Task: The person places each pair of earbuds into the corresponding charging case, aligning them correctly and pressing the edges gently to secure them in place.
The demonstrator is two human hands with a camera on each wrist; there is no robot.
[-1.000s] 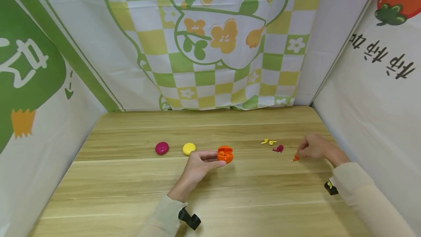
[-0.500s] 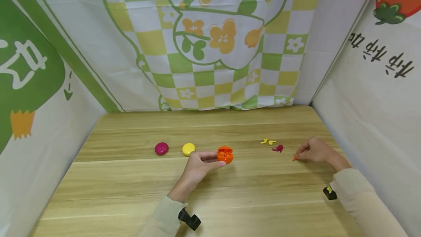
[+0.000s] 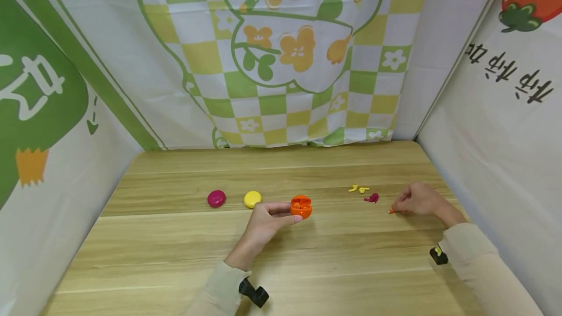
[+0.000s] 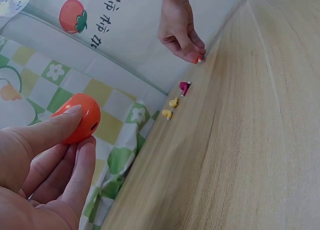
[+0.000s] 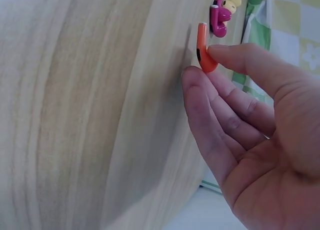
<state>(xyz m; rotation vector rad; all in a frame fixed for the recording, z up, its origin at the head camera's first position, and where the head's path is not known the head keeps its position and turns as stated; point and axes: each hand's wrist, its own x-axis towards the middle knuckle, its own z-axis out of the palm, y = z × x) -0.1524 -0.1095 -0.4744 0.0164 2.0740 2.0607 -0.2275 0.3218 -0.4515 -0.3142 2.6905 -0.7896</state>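
Note:
An open orange earbud case (image 3: 301, 207) stands on the wooden table (image 3: 281, 257) near its middle; my left hand (image 3: 268, 218) pinches it between thumb and fingers (image 4: 60, 135). The case (image 4: 80, 117) shows its round orange shell in the left wrist view. My right hand (image 3: 414, 200) is at the right side of the table and pinches a small orange earbud (image 3: 391, 210) at the fingertips (image 5: 220, 54). In the right wrist view the orange earbud (image 5: 203, 47) touches the table top.
A magenta earbud (image 3: 371, 198) and two yellow earbuds (image 3: 358, 189) lie left of my right hand. A shut magenta case (image 3: 216, 198) and a shut yellow case (image 3: 252, 199) sit left of the orange case. Printed cloth walls (image 3: 281, 52) enclose the table on three sides.
My right hand has shifted slightly down and right with the orange earbud, lowering it to the table. The left hand and orange case have stayed put.

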